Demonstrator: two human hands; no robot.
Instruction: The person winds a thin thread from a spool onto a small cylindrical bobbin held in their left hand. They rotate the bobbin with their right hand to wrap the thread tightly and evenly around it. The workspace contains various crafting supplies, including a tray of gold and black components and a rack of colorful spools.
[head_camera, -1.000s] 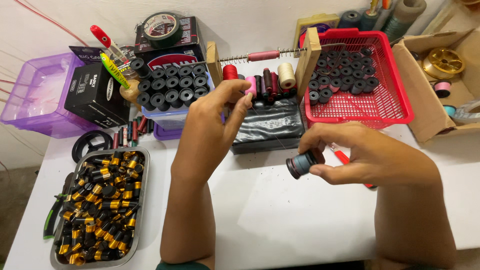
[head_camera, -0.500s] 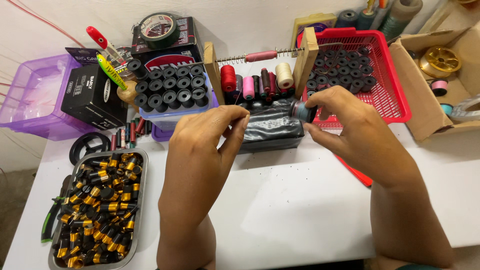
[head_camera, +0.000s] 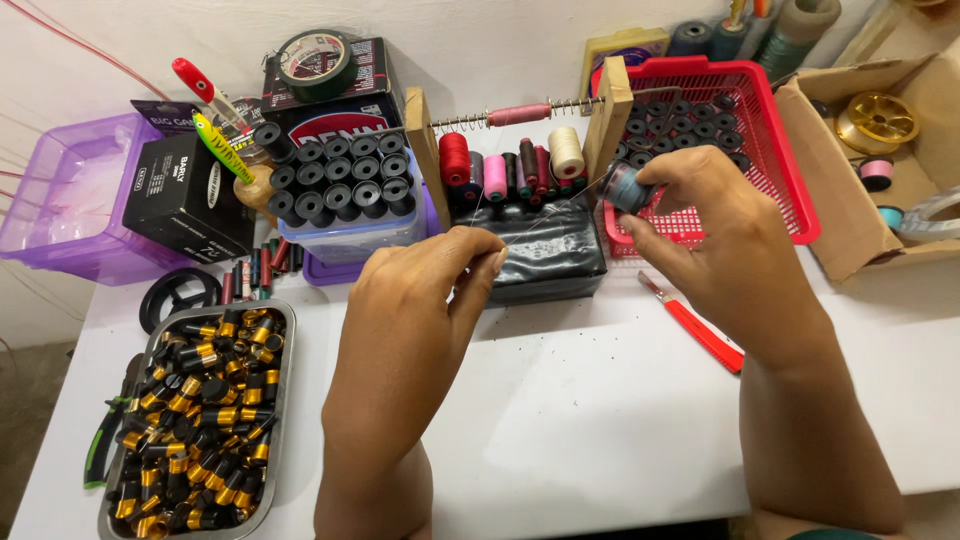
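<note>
White table, hands holding spool

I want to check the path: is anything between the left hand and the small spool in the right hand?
Nothing visible. The left hand pinches a thin thread that runs through open air to the spool held by the right hand; the black block lies behind and below that line.

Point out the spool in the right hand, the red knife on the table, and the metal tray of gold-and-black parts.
spool (head_camera: 627, 186), head view, its blue-grey side.
red knife (head_camera: 705, 336), head view, middle of handle.
metal tray (head_camera: 285, 352), head view, right rim.
</note>
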